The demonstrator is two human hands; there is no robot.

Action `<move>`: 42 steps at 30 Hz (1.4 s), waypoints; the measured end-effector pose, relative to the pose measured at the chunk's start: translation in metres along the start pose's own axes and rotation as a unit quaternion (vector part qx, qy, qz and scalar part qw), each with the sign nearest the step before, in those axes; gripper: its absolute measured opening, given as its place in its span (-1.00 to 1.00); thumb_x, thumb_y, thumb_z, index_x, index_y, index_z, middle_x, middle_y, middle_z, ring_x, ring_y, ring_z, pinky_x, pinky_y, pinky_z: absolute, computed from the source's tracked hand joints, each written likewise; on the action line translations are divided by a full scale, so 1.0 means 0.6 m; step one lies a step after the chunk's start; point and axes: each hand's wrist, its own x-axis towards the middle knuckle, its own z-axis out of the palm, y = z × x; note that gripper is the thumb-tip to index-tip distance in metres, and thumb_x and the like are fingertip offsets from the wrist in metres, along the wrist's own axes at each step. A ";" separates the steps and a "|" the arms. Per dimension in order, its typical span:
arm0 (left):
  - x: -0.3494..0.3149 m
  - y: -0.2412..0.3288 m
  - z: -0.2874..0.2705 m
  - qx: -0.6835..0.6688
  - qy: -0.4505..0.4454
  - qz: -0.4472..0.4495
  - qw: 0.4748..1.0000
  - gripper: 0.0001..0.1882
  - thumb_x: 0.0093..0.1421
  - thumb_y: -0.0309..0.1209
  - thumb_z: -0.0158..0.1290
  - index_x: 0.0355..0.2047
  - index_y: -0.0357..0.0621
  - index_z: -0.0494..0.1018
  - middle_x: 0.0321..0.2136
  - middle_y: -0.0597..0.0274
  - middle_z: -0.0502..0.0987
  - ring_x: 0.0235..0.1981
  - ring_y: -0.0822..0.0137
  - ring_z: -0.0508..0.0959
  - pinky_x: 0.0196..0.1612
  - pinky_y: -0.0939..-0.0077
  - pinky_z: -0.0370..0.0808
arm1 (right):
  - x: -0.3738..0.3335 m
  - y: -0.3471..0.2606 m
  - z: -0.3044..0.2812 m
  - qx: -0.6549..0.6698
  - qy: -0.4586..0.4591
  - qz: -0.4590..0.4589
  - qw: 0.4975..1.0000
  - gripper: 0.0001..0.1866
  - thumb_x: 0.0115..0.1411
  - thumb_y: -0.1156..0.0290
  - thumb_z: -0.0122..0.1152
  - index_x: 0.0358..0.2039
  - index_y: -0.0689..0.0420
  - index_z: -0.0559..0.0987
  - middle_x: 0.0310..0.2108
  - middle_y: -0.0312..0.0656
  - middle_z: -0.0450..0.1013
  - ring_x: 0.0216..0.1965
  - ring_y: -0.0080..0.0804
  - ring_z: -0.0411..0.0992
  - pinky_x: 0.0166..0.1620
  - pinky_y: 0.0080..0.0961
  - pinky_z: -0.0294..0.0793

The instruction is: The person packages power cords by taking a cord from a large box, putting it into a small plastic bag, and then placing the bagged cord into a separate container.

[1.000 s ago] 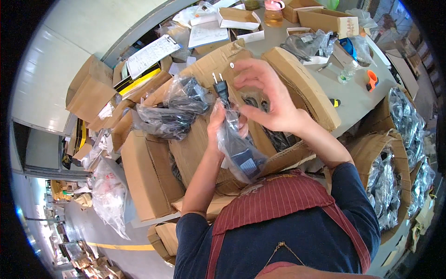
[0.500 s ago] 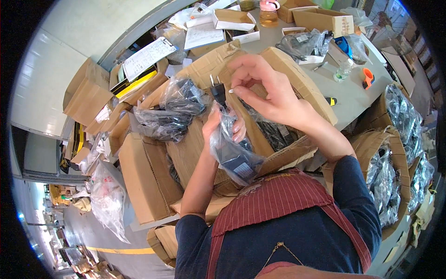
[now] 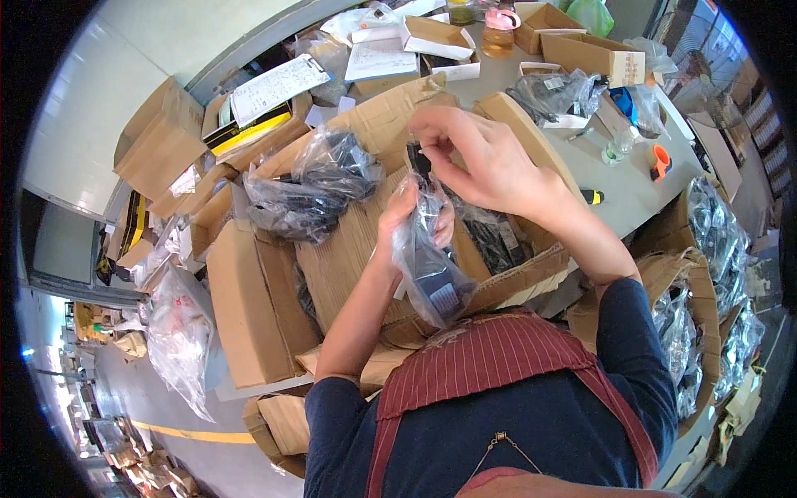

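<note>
Over the middle of an open cardboard box [image 3: 353, 261], the left hand [image 3: 415, 217] holds a bagged power adapter [image 3: 438, 292], its fingers closed around the clear plastic near the far end. The adapter's dark body hangs on the near side of that hand, just beyond the striped red apron [image 3: 490, 365], with a pale label showing through the film. From the far end of the bag a black plug [image 3: 419, 160] sticks up between the two hands. The right hand [image 3: 481, 162] comes in from the right with its fingers curled and its thumb and forefinger narrowed at the plug; whether they grip it or hold some small piece against it, I cannot tell, because the fingers cover the tip. Just left of the hands, more bagged black items [image 3: 311, 187] lie heaped on the cardboard, and others [image 3: 498, 241] sit inside the box to the right, below the right wrist. Farther off on the left, a clipboard [image 3: 278, 90] with a written sheet rests at a tilt on boxes. Toward the far right, the grey table [image 3: 598, 166] bears a bottle with a pink lid [image 3: 499, 40], a small clear bottle [image 3: 618, 149] and an orange ring-shaped object [image 3: 660, 163]. Near the right edge, a carton [image 3: 706, 319] is packed with plastic-wrapped bundles [image 3: 679, 340].
</note>
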 end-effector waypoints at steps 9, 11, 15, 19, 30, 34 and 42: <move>0.004 0.000 0.003 0.008 -0.001 0.002 1.000 -0.57 0.28 0.01 0.03 -0.21 -0.14 0.35 -0.59 0.02 0.39 -0.68 0.24 0.39 -0.60 0.43 0.36 | 0.004 0.005 0.004 -0.087 0.001 -0.076 0.993 -0.60 -0.04 0.64 0.17 -0.12 0.21 0.43 -0.38 -0.10 0.48 -0.35 -0.10 0.52 -0.33 -0.31 0.55; 0.004 0.001 0.008 0.007 0.005 -0.002 1.000 -0.57 0.28 0.01 0.02 -0.21 -0.14 0.35 -0.59 0.02 0.39 -0.68 0.24 0.39 -0.60 0.43 0.36 | 0.004 0.003 0.005 -0.102 -0.006 -0.086 0.991 -0.59 -0.07 0.63 0.17 -0.13 0.21 0.43 -0.37 -0.10 0.47 -0.33 -0.11 0.52 -0.33 -0.34 0.54; 0.004 0.001 0.008 0.025 0.011 -0.021 0.999 -0.58 0.29 0.00 0.01 -0.23 -0.13 0.34 -0.60 0.03 0.39 -0.69 0.26 0.38 -0.59 0.45 0.35 | 0.006 0.001 0.001 -0.159 -0.046 -0.054 0.985 -0.71 0.08 0.58 0.22 -0.17 0.16 0.43 -0.35 -0.12 0.50 -0.39 -0.14 0.52 -0.39 -0.30 0.48; 0.004 0.001 0.010 0.028 -0.008 -0.021 0.999 -0.60 0.28 -0.01 0.02 -0.26 -0.13 0.34 -0.60 0.04 0.39 -0.69 0.27 0.38 -0.60 0.46 0.34 | 0.026 -0.005 -0.029 -0.104 -0.115 0.170 0.973 -0.69 0.07 0.50 0.20 -0.16 0.15 0.36 -0.54 -0.09 0.48 -0.45 -0.06 0.51 -0.42 -0.24 0.47; 0.003 -0.006 0.003 0.043 -0.035 -0.023 0.998 -0.55 0.25 0.00 0.05 -0.21 -0.16 0.34 -0.54 0.03 0.42 -0.61 0.25 0.43 -0.55 0.44 0.40 | -0.031 0.045 -0.005 0.356 -0.163 0.294 0.872 -0.68 0.33 0.22 0.16 -0.10 0.22 0.48 -0.36 -0.40 0.38 -0.31 -0.71 0.30 -0.24 -0.66 0.35; 0.004 -0.018 0.024 0.033 0.086 0.002 0.996 -0.43 0.26 0.08 -0.01 -0.01 -0.17 0.35 -0.26 -0.01 0.53 -0.34 0.12 0.57 -0.29 0.29 0.55 | -0.046 0.045 0.003 0.314 -0.127 0.307 0.889 -0.61 0.36 0.10 0.09 -0.17 0.23 0.47 -0.41 -0.38 0.35 -0.36 -0.68 0.27 -0.28 -0.64 0.33; 0.014 -0.019 0.082 0.177 0.146 -0.022 0.973 -0.22 0.33 0.21 -0.27 0.22 -0.27 0.24 -0.05 0.01 0.54 -0.14 0.14 0.58 0.08 0.22 0.43 | -0.094 0.041 -0.040 0.170 -0.080 0.360 0.914 -0.61 0.43 0.06 -0.09 -0.14 0.18 0.43 -0.37 -0.36 0.38 -0.36 -0.66 0.33 -0.29 -0.62 0.37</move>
